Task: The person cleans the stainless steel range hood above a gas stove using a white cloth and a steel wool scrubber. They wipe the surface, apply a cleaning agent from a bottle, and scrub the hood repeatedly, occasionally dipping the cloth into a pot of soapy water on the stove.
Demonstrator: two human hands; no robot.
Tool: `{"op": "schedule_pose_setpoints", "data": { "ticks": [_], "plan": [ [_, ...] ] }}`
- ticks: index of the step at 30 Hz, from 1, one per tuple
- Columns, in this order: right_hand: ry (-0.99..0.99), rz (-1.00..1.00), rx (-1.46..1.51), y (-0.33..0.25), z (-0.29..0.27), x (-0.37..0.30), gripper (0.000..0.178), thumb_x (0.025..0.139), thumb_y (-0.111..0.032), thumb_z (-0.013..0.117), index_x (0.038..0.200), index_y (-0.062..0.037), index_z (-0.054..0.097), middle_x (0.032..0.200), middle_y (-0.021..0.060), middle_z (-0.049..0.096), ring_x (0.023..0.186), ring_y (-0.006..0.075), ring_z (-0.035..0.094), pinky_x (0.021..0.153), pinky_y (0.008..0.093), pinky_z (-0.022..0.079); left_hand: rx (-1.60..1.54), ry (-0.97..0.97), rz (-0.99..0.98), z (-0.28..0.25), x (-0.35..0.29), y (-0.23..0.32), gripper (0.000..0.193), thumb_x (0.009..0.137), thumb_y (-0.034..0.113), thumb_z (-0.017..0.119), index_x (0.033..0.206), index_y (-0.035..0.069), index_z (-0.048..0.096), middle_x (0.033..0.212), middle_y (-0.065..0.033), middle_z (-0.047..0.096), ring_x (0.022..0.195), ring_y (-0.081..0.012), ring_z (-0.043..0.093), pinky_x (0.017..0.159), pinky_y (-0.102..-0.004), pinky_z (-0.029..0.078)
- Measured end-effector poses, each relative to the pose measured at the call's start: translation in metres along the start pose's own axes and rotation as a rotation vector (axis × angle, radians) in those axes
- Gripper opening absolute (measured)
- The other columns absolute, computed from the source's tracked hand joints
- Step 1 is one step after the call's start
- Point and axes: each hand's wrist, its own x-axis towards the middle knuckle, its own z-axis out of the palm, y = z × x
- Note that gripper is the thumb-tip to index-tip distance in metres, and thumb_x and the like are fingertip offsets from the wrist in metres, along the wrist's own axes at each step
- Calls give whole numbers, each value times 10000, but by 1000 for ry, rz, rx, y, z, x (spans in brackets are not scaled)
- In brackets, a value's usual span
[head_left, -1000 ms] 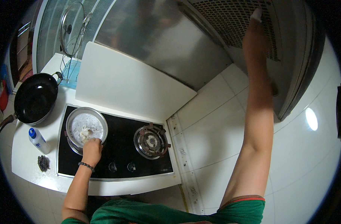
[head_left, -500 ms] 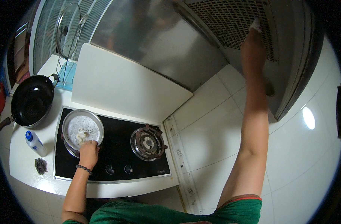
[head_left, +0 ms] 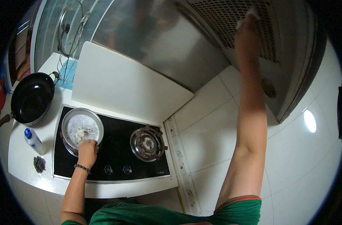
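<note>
My left hand (head_left: 88,150) is closed on the near rim of a round metal pot (head_left: 100,123). Foamy water fills the pot, and a pale, crumpled wad (head_left: 81,135) floats in it beside my fingers. High on the right, my right hand (head_left: 248,37) reaches up to the perforated metal grille (head_left: 216,28) of a range hood (head_left: 291,71). A white cloth (head_left: 252,13) shows at its fingertips, pressed against the grille. The fingers are partly blurred.
The pot stands over the left burner of a black gas stove (head_left: 114,142); the right burner (head_left: 148,143) is bare. To the left are a black wok (head_left: 33,99), a blue-capped bottle (head_left: 35,141) and a dark scouring pad (head_left: 39,164). A glass lid (head_left: 70,30) stands behind.
My right hand has shifted slightly left across the grille with the white cloth. The left hand keeps its hold on the pot.
</note>
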Motion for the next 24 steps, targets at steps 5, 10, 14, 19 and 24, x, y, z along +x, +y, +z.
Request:
{"op": "schedule_pose_setpoints", "data": {
  "ticks": [5, 10, 14, 19, 24],
  "plan": [
    [-37, 40, 47, -7, -12, 12, 216, 882, -69, 538, 1080, 18, 529, 867, 198, 642, 701, 293, 657, 562, 360, 544, -1, -12, -20, 1, -2, -5, 161, 754, 110, 652, 887, 28, 612, 834, -178, 604, 814, -373, 572, 715, -464, 449],
    [43, -47, 15, -9, 0, 7, 231, 872, -69, 554, 1085, 18, 526, 877, 205, 640, 725, 308, 659, 586, 384, 548, 5, -28, -27, 2, 0, -1, 164, 759, 110, 649, 898, 29, 619, 832, -179, 608, 821, -369, 577, 724, -462, 451],
    [-29, 111, 106, 0, 4, 11, 245, 862, -81, 564, 1084, 19, 528, 900, 190, 643, 720, 304, 657, 576, 385, 546, -8, -25, -35, 3, 1, -3, 163, 763, 111, 646, 901, 29, 617, 837, -177, 608, 827, -367, 578, 733, -461, 450],
    [-37, 1, 16, -12, 1, 6, 282, 863, -86, 555, 1119, 26, 518, 963, 203, 630, 747, 320, 649, 605, 393, 545, 13, -38, -35, 0, -1, -1, 158, 764, 112, 646, 899, 36, 615, 835, -172, 607, 818, -366, 577, 727, -461, 449],
    [-50, 41, 40, -9, 6, 6, 278, 867, -74, 546, 1122, 34, 516, 957, 197, 630, 756, 313, 647, 607, 385, 547, -2, -5, -22, 0, -1, -1, 117, 758, 100, 645, 828, 19, 598, 802, -173, 604, 790, -362, 574, 705, -458, 445]
  ]
}}
